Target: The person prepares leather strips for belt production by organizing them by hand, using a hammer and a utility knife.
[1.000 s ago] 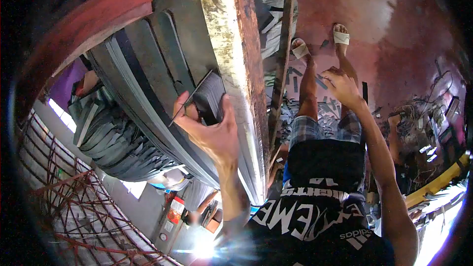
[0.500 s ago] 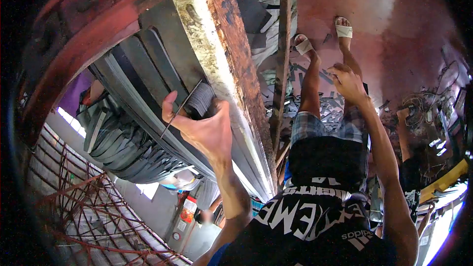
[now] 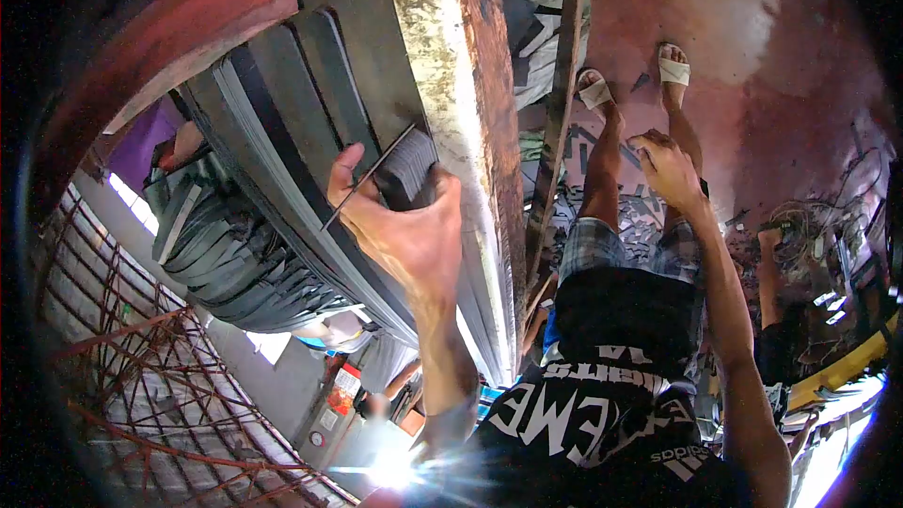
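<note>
My left hand (image 3: 409, 230) is wrapped around a small stack of thin grey strips (image 3: 409, 167), gripping it from both sides. A thin, straight dark rod or edge-on strip (image 3: 376, 169) slants along the stack's left side, touching a finger. Behind the stack is a dark flat surface with long slots (image 3: 343, 61), beside a worn, brightly lit beam (image 3: 442, 47). To the right, my right hand (image 3: 670, 167) hangs in the air above my legs, its fingers loosely curled. The inside of that hand is hidden, and I cannot see anything held there.
Long grey strips (image 3: 254, 122) run along the left, near a heap of dark strips (image 3: 235, 254). Cut grey scraps (image 3: 644, 212) litter the red floor (image 3: 696, 0) around my legs. Another person's foot (image 3: 769, 237) shows at right. A rusty metal lattice (image 3: 141, 367) stands lower left.
The view has shifted, so the beam and slotted surface appear further right. My left hand still grips the stack. The fingers of my right hand look more curled in.
</note>
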Demonstrator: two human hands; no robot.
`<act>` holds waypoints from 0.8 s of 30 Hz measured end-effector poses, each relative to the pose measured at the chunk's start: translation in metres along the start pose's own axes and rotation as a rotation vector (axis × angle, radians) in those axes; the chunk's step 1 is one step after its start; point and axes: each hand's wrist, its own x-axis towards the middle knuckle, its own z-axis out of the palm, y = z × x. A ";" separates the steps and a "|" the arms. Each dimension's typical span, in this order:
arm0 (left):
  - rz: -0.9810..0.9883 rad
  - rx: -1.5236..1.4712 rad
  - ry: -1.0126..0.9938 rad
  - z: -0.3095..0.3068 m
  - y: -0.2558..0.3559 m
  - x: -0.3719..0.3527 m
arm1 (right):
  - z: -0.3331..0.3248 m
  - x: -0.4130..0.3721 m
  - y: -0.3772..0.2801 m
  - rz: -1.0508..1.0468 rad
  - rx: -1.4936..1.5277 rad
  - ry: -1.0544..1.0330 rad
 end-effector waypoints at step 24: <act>0.117 -0.155 -0.030 -0.008 -0.002 -0.001 | -0.026 0.037 -0.264 -0.270 0.638 0.634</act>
